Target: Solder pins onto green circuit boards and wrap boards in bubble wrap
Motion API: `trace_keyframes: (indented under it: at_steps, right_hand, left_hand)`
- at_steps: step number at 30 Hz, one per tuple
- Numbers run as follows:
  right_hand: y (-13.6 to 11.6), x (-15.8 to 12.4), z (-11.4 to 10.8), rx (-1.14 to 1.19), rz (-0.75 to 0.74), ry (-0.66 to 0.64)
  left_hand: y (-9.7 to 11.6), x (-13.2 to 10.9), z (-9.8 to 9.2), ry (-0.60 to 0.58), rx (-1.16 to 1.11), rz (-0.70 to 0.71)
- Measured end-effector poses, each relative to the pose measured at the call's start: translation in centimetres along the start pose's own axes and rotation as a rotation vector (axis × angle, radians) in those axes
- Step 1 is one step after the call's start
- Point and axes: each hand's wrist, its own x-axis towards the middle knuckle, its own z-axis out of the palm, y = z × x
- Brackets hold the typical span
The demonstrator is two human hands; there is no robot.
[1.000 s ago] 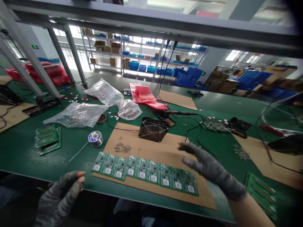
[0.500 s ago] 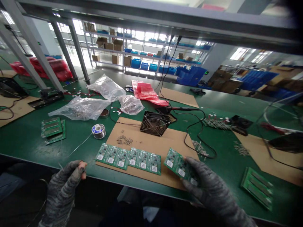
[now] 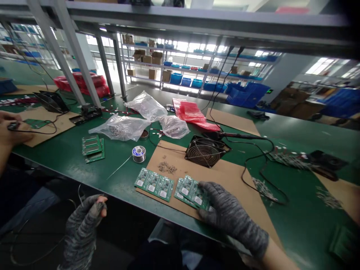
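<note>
Green workbench, cardboard sheet on top. On it: upper circuit panel clasped in right hand, overlapping lower panel, edges unaligned; third panel lying flat just beside, unstacked. Left hand off the near edge, fingers curled narrow, any hold impossible to tell. Hidden behind right hand: right end of both overlapped panels. Blurred, lower right: green block.

Light is admitted by far windows, and cardboard boxes and blue bins are held on metal shelving. The green surface is overhung by a grey beam.
</note>
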Motion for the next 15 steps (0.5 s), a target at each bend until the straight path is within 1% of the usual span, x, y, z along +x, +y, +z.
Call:
trace_keyframes:
  at_steps: [2, 4, 5, 7, 10, 12, 15]
  right_hand:
    - [0.2, 0.0, -0.2, 0.020, 0.062, 0.080]
    - [-1.2, 1.1, -0.6, 0.067, 0.087, 0.129]
    - [-2.6, 2.0, -0.6, 0.097, 0.067, 0.144]
    - [-6.0, 4.1, -0.3, 0.162, -0.022, 0.156]
    - [-10.8, 6.6, 1.1, 0.234, -0.168, 0.146]
    - [-12.4, 7.3, 2.3, 0.215, -0.241, 0.129]
    - [-12.3, 7.6, 3.6, 0.095, -0.311, 0.040]
  left_hand:
    - [0.1, 0.2, -0.3, 0.018, -0.016, -0.015]
    - [0.0, 0.3, -0.4, 0.021, -0.031, -0.018]
    - [-0.1, 0.4, -0.4, 0.014, -0.034, -0.011]
    - [-0.4, 0.5, -0.4, -0.007, -0.029, 0.018]
    - [-0.6, 0.4, -0.4, -0.017, -0.010, 0.057]
    - [-0.5, 0.2, -0.7, -0.008, 0.001, 0.075]
    - [-0.6, 0.0, -1.3, 0.004, 0.012, 0.077]
